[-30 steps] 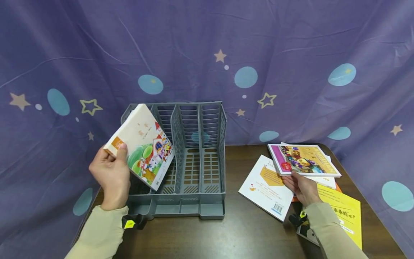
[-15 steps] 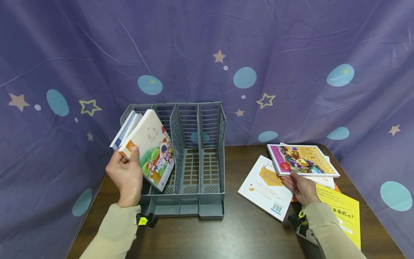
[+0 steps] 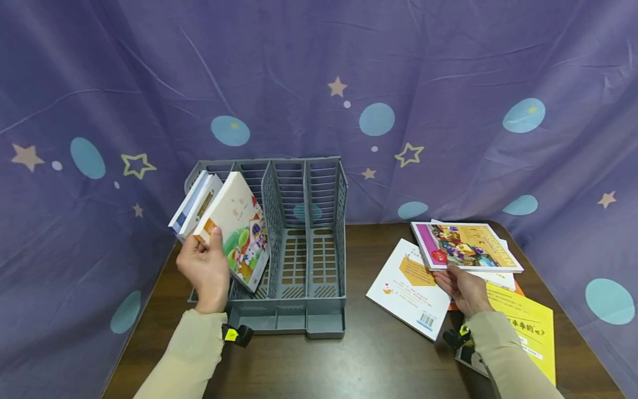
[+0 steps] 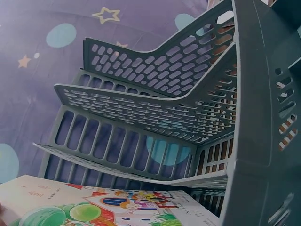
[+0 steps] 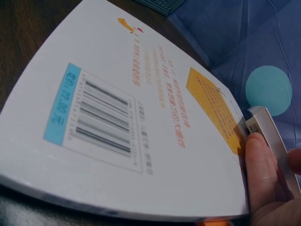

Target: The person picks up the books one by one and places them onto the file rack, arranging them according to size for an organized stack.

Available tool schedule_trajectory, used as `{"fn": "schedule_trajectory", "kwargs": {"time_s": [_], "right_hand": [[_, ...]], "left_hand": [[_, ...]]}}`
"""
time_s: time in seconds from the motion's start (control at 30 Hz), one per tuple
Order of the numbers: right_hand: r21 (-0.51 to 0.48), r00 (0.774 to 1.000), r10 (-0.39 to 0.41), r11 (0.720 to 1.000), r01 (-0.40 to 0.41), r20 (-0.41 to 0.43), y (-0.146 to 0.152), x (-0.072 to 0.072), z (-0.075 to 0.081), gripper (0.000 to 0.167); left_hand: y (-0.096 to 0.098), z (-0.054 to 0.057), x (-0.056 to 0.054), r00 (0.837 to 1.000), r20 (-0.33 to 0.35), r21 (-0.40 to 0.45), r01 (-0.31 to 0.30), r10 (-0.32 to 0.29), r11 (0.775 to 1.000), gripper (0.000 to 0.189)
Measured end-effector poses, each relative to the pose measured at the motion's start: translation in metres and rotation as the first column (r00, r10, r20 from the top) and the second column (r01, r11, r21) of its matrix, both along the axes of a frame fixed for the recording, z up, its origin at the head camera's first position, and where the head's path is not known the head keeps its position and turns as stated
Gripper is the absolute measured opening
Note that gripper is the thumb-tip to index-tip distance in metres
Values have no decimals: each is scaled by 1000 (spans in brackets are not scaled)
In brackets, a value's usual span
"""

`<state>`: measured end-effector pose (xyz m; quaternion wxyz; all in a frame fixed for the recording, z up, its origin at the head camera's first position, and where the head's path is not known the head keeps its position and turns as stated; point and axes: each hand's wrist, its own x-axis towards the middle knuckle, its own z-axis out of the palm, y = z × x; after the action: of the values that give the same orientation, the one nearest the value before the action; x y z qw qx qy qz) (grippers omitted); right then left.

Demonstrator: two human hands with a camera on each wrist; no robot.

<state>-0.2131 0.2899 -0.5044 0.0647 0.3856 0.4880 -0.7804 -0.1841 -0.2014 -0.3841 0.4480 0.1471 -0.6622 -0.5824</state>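
Note:
My left hand (image 3: 205, 274) grips a cream picture book (image 3: 236, 213) at its spine end, thumb on the cover. The book leans, its far lower corner inside the left part of a grey desktop book rack (image 3: 294, 303). Left of it, a blue-and-white book (image 3: 186, 208) and another white-edged book (image 3: 205, 202) tilt in the first compartment. On the right, my right hand (image 3: 468, 289) pinches the near edge of a purple-and-gold book (image 3: 468, 246), thumb above and fingers beneath. Just left of that hand lies a white book (image 5: 108, 117) with a barcode.
A yellow book (image 3: 533, 327) lies under my right forearm, partly over a dark-covered one (image 3: 471, 360). More books show beneath the purple-and-gold one. Small trays (image 3: 326, 324) line the rack's front. A purple curtain (image 3: 309, 72) hangs behind the brown table (image 3: 319, 366).
My left hand has moved right and slightly down with the cream book, which now stands apart from the two books on its left, uncovering them. My right hand has stayed in place.

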Motion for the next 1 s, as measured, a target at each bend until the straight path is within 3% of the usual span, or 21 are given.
{"fn": "schedule_trajectory", "kwargs": {"time_s": [0.3,0.6,1.0], "right_hand": [[19,1000,4,1000,-4,-9,-2,0,-1,60],[19,1000,2,1000,-2,-7,-2,-1,-1,61],[35,1000,-7,999,7,-2,0,-1,-2,62]], "left_hand": [[17,14,3,999,24,-19,-27,28,999,19],[7,-9,-16,997,62,-17,-38,39,999,20],[9,-17,-25,995,73,-74,-69,74,995,20]]}}
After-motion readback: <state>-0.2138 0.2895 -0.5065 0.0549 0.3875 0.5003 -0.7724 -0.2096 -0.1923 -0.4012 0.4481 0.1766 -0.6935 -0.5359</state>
